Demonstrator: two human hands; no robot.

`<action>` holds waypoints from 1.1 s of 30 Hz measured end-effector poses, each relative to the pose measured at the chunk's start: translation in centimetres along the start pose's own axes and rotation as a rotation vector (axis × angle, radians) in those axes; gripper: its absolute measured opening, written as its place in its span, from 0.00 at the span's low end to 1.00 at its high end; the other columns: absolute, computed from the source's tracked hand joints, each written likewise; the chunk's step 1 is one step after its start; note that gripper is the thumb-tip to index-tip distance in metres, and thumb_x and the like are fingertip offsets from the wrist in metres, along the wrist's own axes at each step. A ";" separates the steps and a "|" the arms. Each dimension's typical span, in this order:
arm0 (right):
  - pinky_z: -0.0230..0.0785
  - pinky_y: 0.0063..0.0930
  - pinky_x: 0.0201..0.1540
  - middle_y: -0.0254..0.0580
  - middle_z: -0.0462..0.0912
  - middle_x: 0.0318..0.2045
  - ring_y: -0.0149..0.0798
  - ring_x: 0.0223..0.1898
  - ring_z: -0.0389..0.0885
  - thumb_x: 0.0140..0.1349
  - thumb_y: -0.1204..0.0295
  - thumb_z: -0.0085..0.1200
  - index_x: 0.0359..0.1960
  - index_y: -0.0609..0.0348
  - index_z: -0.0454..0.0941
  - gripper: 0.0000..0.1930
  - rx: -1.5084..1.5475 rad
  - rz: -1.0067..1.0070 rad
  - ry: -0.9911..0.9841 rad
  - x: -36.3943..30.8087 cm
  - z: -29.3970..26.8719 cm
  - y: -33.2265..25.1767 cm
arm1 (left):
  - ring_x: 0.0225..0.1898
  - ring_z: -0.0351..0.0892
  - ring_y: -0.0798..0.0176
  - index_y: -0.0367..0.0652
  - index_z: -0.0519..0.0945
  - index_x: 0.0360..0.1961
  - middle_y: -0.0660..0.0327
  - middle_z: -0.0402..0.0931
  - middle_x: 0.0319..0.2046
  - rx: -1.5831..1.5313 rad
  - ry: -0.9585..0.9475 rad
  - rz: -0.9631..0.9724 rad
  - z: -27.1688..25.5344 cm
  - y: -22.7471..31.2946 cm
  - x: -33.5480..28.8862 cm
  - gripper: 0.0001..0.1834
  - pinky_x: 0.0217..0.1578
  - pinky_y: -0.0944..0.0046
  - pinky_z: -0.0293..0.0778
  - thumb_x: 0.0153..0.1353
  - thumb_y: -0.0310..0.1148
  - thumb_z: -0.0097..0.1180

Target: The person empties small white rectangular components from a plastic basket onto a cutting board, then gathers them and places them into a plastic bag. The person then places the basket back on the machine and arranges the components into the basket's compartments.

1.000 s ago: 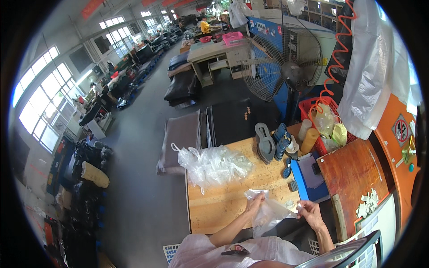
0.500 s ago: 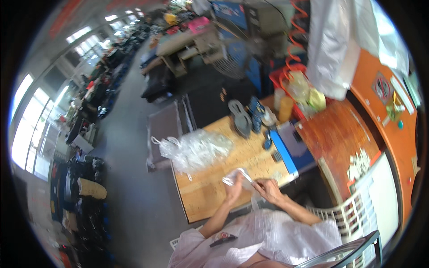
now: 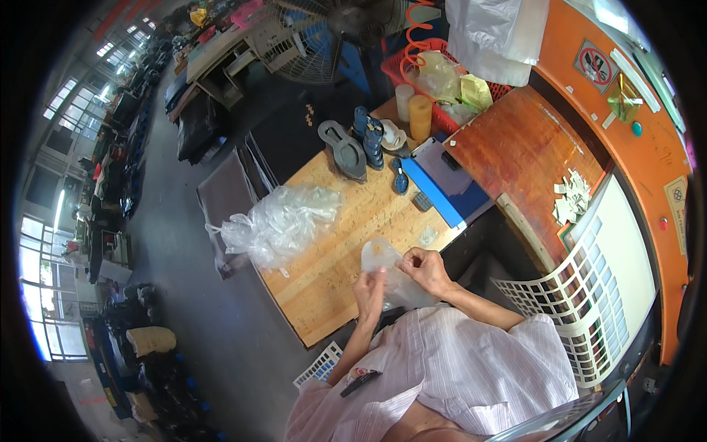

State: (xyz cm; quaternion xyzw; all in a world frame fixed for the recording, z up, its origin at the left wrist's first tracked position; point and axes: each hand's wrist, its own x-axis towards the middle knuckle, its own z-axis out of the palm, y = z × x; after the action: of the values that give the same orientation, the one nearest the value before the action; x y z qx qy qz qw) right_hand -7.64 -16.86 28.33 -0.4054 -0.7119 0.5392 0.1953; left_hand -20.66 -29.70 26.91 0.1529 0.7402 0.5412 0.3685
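Observation:
Between my hands, just over the near edge of the wooden table (image 3: 309, 309), is a clear plastic bag (image 3: 378, 253). My left hand (image 3: 370, 293) pinches the bag from the left, thumb upward. On the other side my right hand (image 3: 427, 272) is closed, thumb against forefinger, at the bag's right edge. Part of the bag hangs down below the hands, in front of my striped shirt. A crumpled heap of clear plastic bags (image 3: 283, 221) lies on the table to the left.
Grey sole-shaped pieces (image 3: 343, 151), dark blue bottles (image 3: 373, 144) and a blue clipboard (image 3: 434, 193) sit at the table's back. A red basket (image 3: 442, 110) stands behind. To my right are a white plastic grid basket (image 3: 567, 306) and an orange-brown bench (image 3: 526, 162) with white scraps (image 3: 571, 197).
The view has shifted, so the table appears farther left. The bag, bunched and shiny before, now stands flatter and upright between my hands. Both hands keep hold of it.

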 end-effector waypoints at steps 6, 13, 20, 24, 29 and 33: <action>0.72 0.33 0.28 0.42 0.82 0.21 0.35 0.22 0.81 0.60 0.65 0.69 0.28 0.60 0.81 0.12 -0.066 -0.017 -0.079 0.0 0.9 0.0 | 0.33 0.80 0.71 0.38 0.84 0.45 0.65 0.83 0.34 -0.326 -0.206 -0.101 1.5 -1.1 0.7 0.16 0.34 0.72 0.75 0.71 0.41 0.64; 0.76 0.35 0.32 0.45 0.85 0.27 0.41 0.26 0.85 0.65 0.67 0.62 0.39 0.62 0.85 0.10 -0.101 -0.195 -0.122 -0.4 1.3 -0.2 | 0.32 0.76 0.76 0.37 0.85 0.44 0.69 0.81 0.33 -0.307 -0.242 -0.015 1.3 -2.0 1.3 0.15 0.32 0.72 0.72 0.73 0.40 0.61; 0.76 0.33 0.34 0.44 0.87 0.26 0.38 0.26 0.84 0.64 0.69 0.60 0.35 0.64 0.85 0.09 -0.103 0.098 -0.273 -0.2 1.7 0.0 | 0.32 0.72 0.77 0.36 0.85 0.41 0.71 0.78 0.31 -0.103 -0.053 0.051 1.6 -3.1 1.8 0.12 0.34 0.73 0.70 0.74 0.36 0.60; 0.74 0.32 0.32 0.41 0.84 0.24 0.34 0.25 0.82 0.62 0.71 0.61 0.33 0.63 0.84 0.07 -0.025 0.064 -0.171 0.2 2.1 0.3 | 0.33 0.74 0.77 0.37 0.85 0.41 0.69 0.80 0.33 -0.222 -0.078 0.060 1.6 -3.3 1.9 0.11 0.35 0.73 0.71 0.74 0.35 0.60; 0.71 0.24 0.31 0.31 0.82 0.23 0.25 0.25 0.75 0.65 0.75 0.62 0.32 0.62 0.84 0.04 0.230 0.078 -0.140 0.5 2.9 1.4 | 0.34 0.77 0.75 0.37 0.85 0.41 0.67 0.83 0.34 -0.294 -0.144 -0.077 0.6 -4.0 2.2 0.10 0.37 0.72 0.73 0.74 0.34 0.60; 0.70 0.20 0.33 0.28 0.82 0.26 0.22 0.29 0.75 0.69 0.77 0.62 0.33 0.64 0.84 0.05 0.526 0.167 -0.120 0.9 3.1 2.3 | 0.34 0.77 0.75 0.35 0.86 0.42 0.66 0.83 0.34 -0.383 -0.150 -0.051 0.1 -4.8 2.3 0.10 0.38 0.72 0.74 0.73 0.32 0.60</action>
State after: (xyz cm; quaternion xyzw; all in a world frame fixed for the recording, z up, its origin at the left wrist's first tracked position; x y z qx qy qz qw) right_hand -9.57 -17.85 25.01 -0.3656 -0.5219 0.7426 0.2062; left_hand -21.33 -29.98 21.69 0.1014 0.5979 0.6496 0.4586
